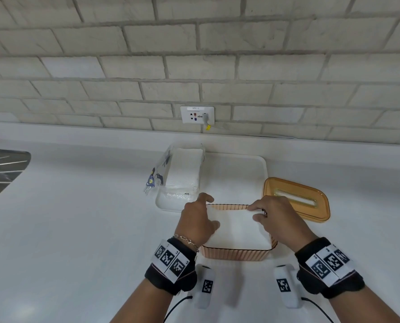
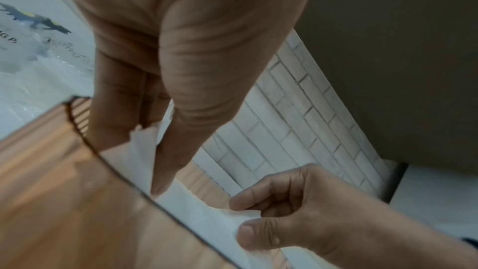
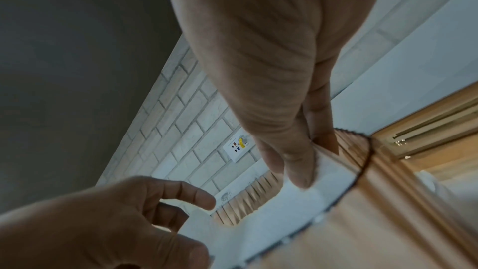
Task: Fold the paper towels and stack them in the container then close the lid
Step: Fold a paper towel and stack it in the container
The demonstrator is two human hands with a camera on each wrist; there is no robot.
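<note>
An amber ribbed container [image 1: 236, 254] stands on the white counter in front of me, with a folded white paper towel [image 1: 238, 229] lying across its open top. My left hand [image 1: 211, 210] holds the towel's far left corner, thumb on top and fingers behind it [image 2: 145, 136]. At the far right corner my right hand [image 1: 252, 213] pinches the towel [image 3: 325, 171] between thumb and fingers, just inside the container's rim [image 3: 362, 163]. The amber lid [image 1: 296, 199], which has a slot, lies flat on the counter to the right of the container.
Behind the container sits a white tray [image 1: 236, 173] with an opened plastic pack of paper towels [image 1: 185, 169] on its left part. A wall socket [image 1: 197, 115] is set in the brick wall. A dark ridged drainer [image 1: 0, 169] is at the far left.
</note>
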